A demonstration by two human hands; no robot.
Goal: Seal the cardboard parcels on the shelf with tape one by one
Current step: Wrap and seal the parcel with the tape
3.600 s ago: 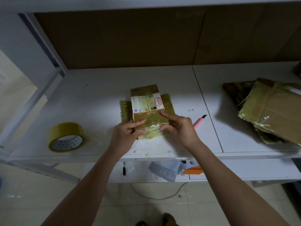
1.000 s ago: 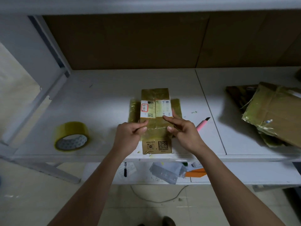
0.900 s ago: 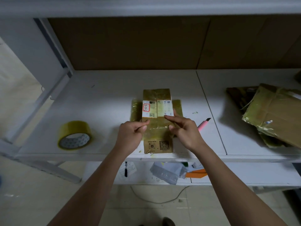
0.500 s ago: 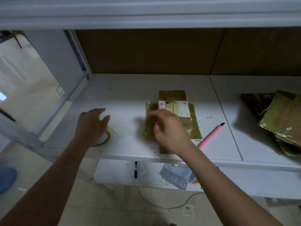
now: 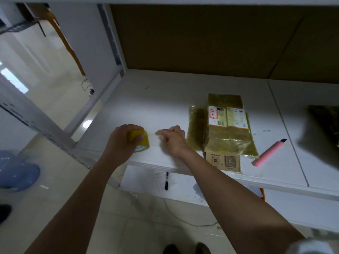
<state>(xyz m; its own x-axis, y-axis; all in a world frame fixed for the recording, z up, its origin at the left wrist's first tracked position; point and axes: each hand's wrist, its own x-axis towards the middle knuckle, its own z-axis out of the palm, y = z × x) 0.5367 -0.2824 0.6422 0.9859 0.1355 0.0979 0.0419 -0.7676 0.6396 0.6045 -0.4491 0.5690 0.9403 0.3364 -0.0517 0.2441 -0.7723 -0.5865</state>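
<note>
- Gone from the parcel [image 5: 226, 132], both hands; shifted leftward, now meeting at left of centre in the frame.
- Left hand [image 5: 122, 142] clenched round the tape roll [image 5: 140, 141], lifted on edge off the shelf [image 5: 165, 99].
- Right hand [image 5: 172, 139] pinching what looks like the free tape end; a pale strip stretched between roll and fingers.
- Parcel lying unheld right of centre, near end overhanging the shelf's front edge; pink cutter [image 5: 268, 152] just to its right.
- Probably a fresh strip being drawn for this parcel's next seam.
</note>
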